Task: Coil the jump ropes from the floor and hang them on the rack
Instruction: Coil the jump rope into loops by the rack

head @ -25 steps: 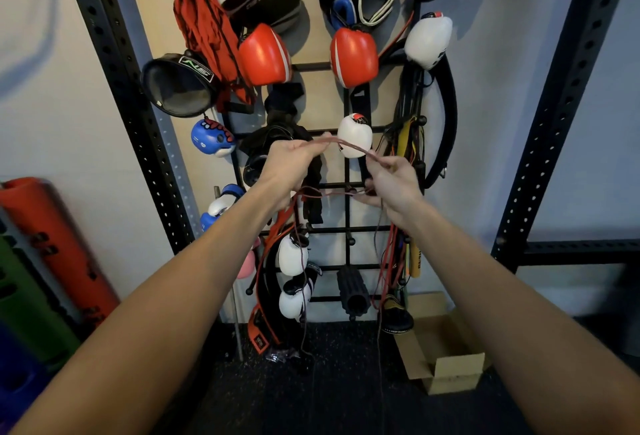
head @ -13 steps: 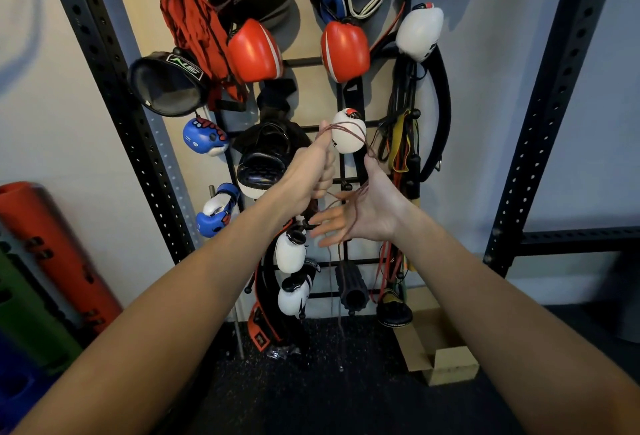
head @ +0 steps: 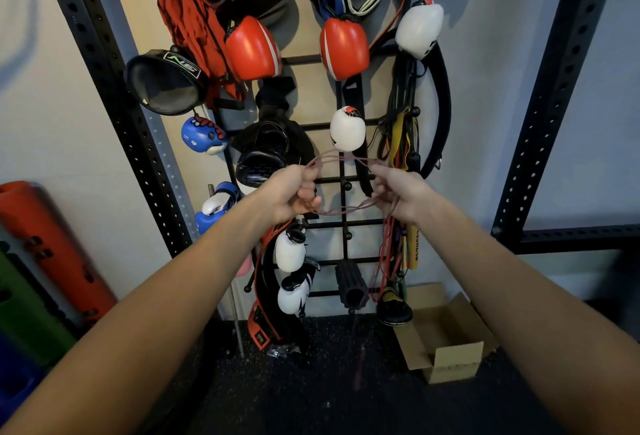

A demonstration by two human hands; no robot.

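Note:
A thin reddish jump rope (head: 346, 208) is stretched in loops between my two hands in front of the black wall rack (head: 343, 178). My left hand (head: 291, 192) is closed around one end of the loops. My right hand (head: 398, 194) grips the other end, and a strand hangs down from it toward the dark floor, where a blurred handle (head: 360, 358) dangles. Other red ropes (head: 388, 254) hang on the rack's lower right pegs.
The rack is crowded with red (head: 252, 48) and white boxing gloves (head: 347, 129), helmets and pads. Black perforated uprights (head: 114, 88) flank it. An open cardboard box (head: 446, 337) sits on the floor at right; coloured foam rollers (head: 45, 247) lean at left.
My right hand, open with spread fingers half a second ago, has closed on the rope and moved right. The hands have pulled apart, stretching the loops between them.

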